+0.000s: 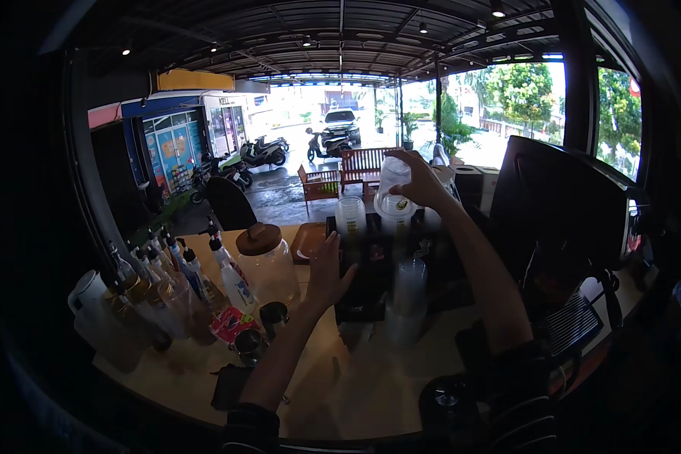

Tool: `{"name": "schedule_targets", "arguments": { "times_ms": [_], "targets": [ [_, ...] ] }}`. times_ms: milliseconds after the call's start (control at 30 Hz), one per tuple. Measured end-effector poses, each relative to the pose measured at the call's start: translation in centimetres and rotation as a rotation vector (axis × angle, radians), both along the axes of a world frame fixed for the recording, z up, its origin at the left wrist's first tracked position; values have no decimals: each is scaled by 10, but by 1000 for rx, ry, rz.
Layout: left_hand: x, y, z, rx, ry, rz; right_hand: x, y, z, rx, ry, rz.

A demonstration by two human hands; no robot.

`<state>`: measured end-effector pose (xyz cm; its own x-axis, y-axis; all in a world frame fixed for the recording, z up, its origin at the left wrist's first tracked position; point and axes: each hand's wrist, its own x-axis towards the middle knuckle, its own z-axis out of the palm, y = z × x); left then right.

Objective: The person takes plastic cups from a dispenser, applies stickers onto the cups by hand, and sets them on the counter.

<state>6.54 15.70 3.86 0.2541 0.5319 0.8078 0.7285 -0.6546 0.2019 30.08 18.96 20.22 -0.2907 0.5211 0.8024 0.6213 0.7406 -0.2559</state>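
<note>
My right hand (420,181) is curled around a clear plastic cup (393,175), held at the top of a stack of printed clear cups (398,222). Whether the held cup is fully apart from that stack I cannot tell. My left hand (328,271) holds nothing; its fingers point up and its thumb stands away from them, by the left end of a black stand (367,253). Another stack of printed cups (350,216) stands between my hands. Nearer to me on the counter, a taller stack of clear cups (408,291) shows dimly.
Several pump bottles (193,268) crowd the counter's left side, beside a glass jar (271,265) with a wooden lid. A brown tray (309,240) lies behind my left hand. Small metal jugs (250,346) sit near my left forearm. A large dark machine (564,204) rises at right.
</note>
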Motion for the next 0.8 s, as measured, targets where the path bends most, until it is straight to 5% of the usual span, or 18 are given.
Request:
{"name": "schedule_targets", "arguments": {
  "times_ms": [167, 800],
  "targets": [
    [0, 4, -6, -20, 13, -35, 16, 37, -5, -330, -9, 72],
    [2, -2, -2, -89, 44, -4, 14, 56, -57, -348, -47, 12]
  ]
}}
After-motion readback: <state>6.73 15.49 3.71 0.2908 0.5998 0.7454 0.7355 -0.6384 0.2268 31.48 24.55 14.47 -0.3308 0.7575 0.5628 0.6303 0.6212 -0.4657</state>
